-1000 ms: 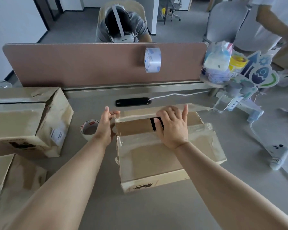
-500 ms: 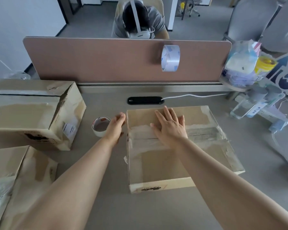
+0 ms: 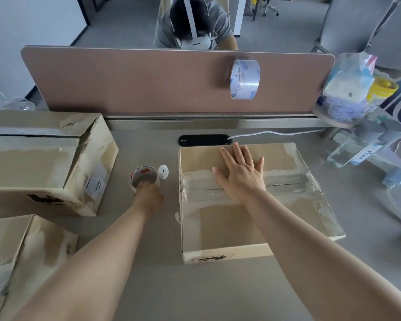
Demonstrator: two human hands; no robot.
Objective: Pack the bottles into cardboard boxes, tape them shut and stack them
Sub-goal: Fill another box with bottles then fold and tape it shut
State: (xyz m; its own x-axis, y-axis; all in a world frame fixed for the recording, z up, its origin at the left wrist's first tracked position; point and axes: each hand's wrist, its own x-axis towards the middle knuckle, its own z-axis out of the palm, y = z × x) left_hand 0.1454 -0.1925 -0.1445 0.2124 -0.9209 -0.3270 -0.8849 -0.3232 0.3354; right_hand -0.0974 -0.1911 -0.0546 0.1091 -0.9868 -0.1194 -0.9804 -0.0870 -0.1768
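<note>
- Three cardboard boxes stand on the desk (image 3: 153,286): the centre box (image 3: 252,225), a left box (image 3: 39,163) and a near-left box (image 3: 21,251) cut by the frame edge.
- There are two tape rolls: a desk roll (image 3: 144,178) between the left box and the centre box, and a hanging roll (image 3: 244,79) on the divider (image 3: 137,82).
- The right hand (image 3: 240,176) lies flat on the centre box's top, fingers spread, over the seam between the flaps.
- The left hand (image 3: 148,196) reaches the desk roll's near rim, just left of the centre box. Its fingers blur against the roll, so I cannot tell whether they grip it.
- The centre box is closed and brown. Its top is streaked with shiny tape and whitish torn patches, and black print marks its near side.
</note>
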